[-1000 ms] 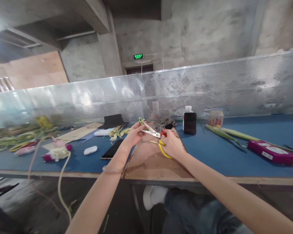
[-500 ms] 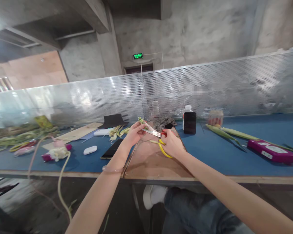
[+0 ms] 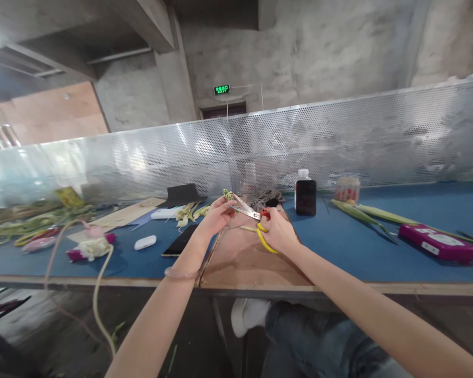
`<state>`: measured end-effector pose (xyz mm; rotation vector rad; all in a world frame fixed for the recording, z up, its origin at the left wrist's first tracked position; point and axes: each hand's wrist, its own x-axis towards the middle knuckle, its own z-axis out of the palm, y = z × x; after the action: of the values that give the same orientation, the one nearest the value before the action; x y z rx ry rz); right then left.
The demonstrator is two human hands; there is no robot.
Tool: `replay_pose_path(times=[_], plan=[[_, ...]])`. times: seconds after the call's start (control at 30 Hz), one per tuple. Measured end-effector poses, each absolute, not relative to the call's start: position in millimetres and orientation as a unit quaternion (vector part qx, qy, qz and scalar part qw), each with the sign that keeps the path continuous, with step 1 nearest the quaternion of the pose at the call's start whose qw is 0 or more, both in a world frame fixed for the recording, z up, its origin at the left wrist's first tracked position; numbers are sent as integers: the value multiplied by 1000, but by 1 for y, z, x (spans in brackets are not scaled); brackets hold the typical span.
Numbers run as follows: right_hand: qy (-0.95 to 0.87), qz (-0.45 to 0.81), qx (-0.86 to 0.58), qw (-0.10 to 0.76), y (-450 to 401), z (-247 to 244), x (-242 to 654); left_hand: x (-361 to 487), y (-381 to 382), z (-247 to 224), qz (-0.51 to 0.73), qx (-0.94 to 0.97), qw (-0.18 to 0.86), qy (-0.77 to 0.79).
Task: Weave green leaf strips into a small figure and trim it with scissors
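Note:
Over the brown board [image 3: 236,262] my right hand [image 3: 278,228] grips a pair of scissors [image 3: 265,240] with yellow and red handles. Their metal blades point left and are spread apart. My left hand [image 3: 217,214] pinches a small green plant piece [image 3: 228,195], perhaps braided or knotted leaf; its exact kind is too small to tell. The scissor blades reach right up to this piece and my left fingertips. A pale stalk [image 3: 247,228] lies below the blades.
Behind my hands is a heap of grey string [image 3: 265,198]. A phone [image 3: 306,198] leans against a bottle at the right, with long leaves [image 3: 358,218] and a magenta box [image 3: 439,243] beyond. A dark tablet [image 3: 180,241] and a white case [image 3: 145,242] lie left.
Very little differs. The scissor blades stay beside the green piece, and both hands hold nearly the same position.

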<state>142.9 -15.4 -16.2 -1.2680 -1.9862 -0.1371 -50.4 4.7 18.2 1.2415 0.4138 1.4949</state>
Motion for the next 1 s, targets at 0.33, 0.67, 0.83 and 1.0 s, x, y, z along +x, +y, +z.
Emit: replay_pose_path(times=[0.33,0.67,0.83,1.0], plan=[[-781,-68,-500,368,-18,-14,142,-51,7,16,613,541,542,196],[-778,-80,-505,366,-25,-10,141,-50,9,15,620,538,534,202],[-771,-77,-519,361,-24,-9,142,-50,9,15,621,539,533,197],[-767,-75,-533,349,-24,-8,141,-49,7,15,624,540,530,195]])
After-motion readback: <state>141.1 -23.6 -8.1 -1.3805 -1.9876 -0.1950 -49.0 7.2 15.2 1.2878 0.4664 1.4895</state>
